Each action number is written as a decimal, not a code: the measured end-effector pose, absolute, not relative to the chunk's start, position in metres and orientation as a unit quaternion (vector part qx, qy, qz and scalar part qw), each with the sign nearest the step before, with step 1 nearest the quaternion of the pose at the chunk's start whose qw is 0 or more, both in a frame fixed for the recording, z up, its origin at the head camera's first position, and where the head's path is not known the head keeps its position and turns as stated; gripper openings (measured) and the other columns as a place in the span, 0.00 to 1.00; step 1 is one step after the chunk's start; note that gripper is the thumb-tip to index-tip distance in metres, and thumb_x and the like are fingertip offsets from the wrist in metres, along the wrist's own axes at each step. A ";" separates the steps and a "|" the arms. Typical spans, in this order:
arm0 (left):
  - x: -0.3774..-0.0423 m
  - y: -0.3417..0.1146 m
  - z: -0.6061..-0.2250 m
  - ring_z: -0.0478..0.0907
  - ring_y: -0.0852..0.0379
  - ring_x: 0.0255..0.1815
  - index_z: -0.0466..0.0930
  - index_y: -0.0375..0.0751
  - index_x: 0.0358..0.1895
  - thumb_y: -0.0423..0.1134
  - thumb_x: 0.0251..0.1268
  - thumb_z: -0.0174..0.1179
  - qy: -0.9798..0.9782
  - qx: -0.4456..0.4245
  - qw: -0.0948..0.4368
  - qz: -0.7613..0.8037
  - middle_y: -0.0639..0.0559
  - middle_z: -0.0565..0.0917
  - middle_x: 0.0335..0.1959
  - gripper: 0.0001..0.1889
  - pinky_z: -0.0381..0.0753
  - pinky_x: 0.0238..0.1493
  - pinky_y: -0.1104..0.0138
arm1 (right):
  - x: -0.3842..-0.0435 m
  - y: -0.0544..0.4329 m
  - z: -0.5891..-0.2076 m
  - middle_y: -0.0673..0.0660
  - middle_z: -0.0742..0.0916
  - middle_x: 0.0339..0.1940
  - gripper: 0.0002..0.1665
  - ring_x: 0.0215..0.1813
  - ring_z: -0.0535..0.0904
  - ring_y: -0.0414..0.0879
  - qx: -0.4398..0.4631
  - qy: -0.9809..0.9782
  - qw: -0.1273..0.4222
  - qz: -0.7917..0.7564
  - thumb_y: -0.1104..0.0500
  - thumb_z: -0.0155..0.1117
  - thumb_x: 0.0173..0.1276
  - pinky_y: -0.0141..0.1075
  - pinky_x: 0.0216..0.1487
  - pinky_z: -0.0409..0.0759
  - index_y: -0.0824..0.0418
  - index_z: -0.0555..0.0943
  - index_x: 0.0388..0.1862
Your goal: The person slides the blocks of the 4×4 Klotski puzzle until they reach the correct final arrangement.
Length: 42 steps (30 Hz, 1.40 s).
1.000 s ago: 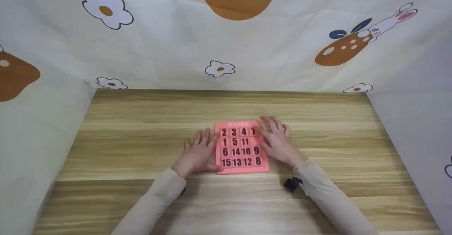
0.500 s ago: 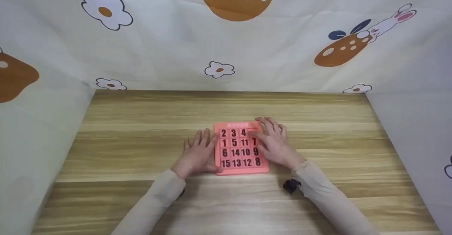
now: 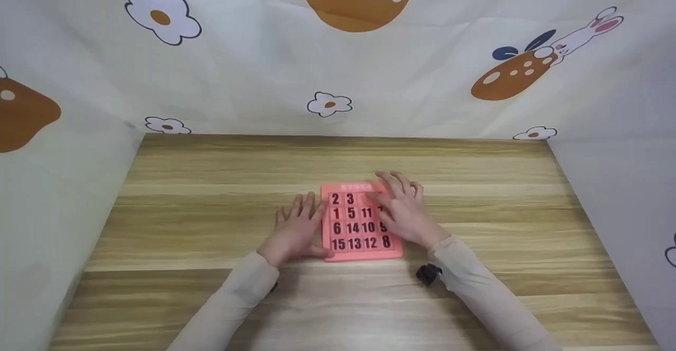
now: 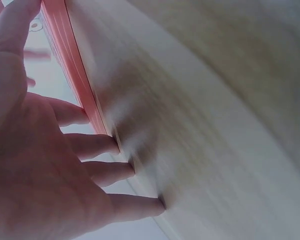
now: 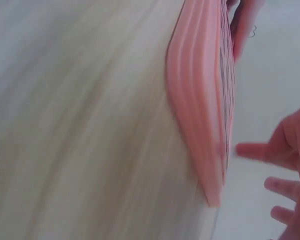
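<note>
A pink sliding number puzzle (image 3: 364,256) lies flat on the wooden table, its tiles marked with black numerals. My left hand (image 3: 293,234) rests along its left edge, fingers spread, with the thumb at the near left corner. In the left wrist view the index fingertip touches the pink side (image 4: 72,55), while other fingertips stand on the table. Over the upper right of the puzzle is my right hand (image 3: 409,215), its index finger reaching to the top row's third place, where no numeral shows. That hand hides the top right place and part of the 7 and 9.
The wood-grain table (image 3: 211,182) runs back to a pale printed cloth wall (image 3: 253,66), with more cloth at both sides. A black wrist device (image 3: 428,274) sits under the right sleeve.
The 7 has moved down one place from the top right corner. Later the 4 went out of sight as my right hand moved left over the top row. My left hand stays put.
</note>
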<state>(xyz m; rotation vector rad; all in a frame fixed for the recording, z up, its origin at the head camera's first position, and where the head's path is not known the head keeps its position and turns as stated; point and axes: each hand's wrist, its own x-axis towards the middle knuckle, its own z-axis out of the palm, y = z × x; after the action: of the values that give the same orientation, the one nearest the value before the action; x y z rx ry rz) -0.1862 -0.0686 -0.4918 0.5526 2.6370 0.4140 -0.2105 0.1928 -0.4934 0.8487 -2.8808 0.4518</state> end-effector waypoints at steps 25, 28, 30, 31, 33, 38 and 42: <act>-0.186 -0.067 -0.495 0.35 0.33 0.75 0.42 0.42 0.78 0.66 0.47 0.67 0.947 0.200 0.208 0.142 0.35 0.39 0.77 0.61 0.39 0.66 0.32 | -0.215 0.149 -0.490 0.56 0.58 0.77 0.26 0.75 0.48 0.63 0.326 -0.937 -0.032 0.121 0.52 0.56 0.69 0.64 0.67 0.48 0.42 0.74 0.67; -0.186 -0.067 -0.495 0.35 0.33 0.75 0.43 0.42 0.78 0.66 0.47 0.67 0.948 0.197 0.208 0.141 0.35 0.39 0.77 0.61 0.40 0.66 0.32 | -0.214 0.154 -0.489 0.57 0.63 0.75 0.21 0.75 0.50 0.63 0.303 -0.945 -0.001 0.123 0.54 0.60 0.67 0.63 0.66 0.50 0.46 0.82 0.59; -0.186 -0.068 -0.494 0.35 0.33 0.75 0.43 0.42 0.78 0.66 0.46 0.68 0.948 0.196 0.206 0.140 0.35 0.39 0.77 0.61 0.40 0.65 0.32 | -0.214 0.158 -0.487 0.58 0.64 0.74 0.18 0.74 0.51 0.63 0.301 -0.946 0.015 0.122 0.54 0.62 0.65 0.64 0.66 0.51 0.47 0.84 0.54; -0.186 -0.069 -0.494 0.35 0.33 0.75 0.42 0.42 0.78 0.66 0.46 0.67 0.949 0.195 0.207 0.138 0.35 0.39 0.77 0.61 0.40 0.65 0.32 | -0.213 0.159 -0.487 0.58 0.64 0.75 0.19 0.74 0.51 0.63 0.308 -0.944 0.016 0.121 0.55 0.62 0.65 0.64 0.66 0.51 0.47 0.84 0.55; -0.186 -0.070 -0.493 0.35 0.33 0.75 0.43 0.42 0.78 0.66 0.46 0.67 0.949 0.196 0.205 0.139 0.35 0.39 0.77 0.61 0.40 0.65 0.31 | -0.212 0.162 -0.488 0.58 0.61 0.76 0.23 0.74 0.50 0.64 0.336 -0.932 0.002 0.133 0.56 0.63 0.63 0.64 0.66 0.50 0.47 0.82 0.59; -0.186 -0.070 -0.491 0.35 0.33 0.75 0.43 0.42 0.78 0.66 0.46 0.67 0.948 0.198 0.205 0.141 0.35 0.39 0.77 0.61 0.38 0.65 0.32 | -0.207 0.161 -0.492 0.53 0.53 0.79 0.28 0.75 0.45 0.64 0.378 -0.912 -0.052 0.148 0.55 0.61 0.64 0.64 0.68 0.43 0.44 0.76 0.65; -0.186 -0.068 -0.491 0.34 0.33 0.75 0.43 0.43 0.78 0.66 0.46 0.68 0.948 0.195 0.207 0.140 0.36 0.39 0.77 0.61 0.38 0.65 0.32 | -0.207 0.157 -0.491 0.53 0.55 0.79 0.25 0.75 0.46 0.64 0.354 -0.925 -0.040 0.132 0.52 0.57 0.69 0.63 0.68 0.45 0.44 0.77 0.65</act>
<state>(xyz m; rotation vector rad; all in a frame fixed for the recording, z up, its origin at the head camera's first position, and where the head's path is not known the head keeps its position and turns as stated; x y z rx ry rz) -0.1857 -0.0684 -0.4907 0.5436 2.6413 0.3896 -0.2068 0.1575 -0.4915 1.1424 -2.9816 0.4241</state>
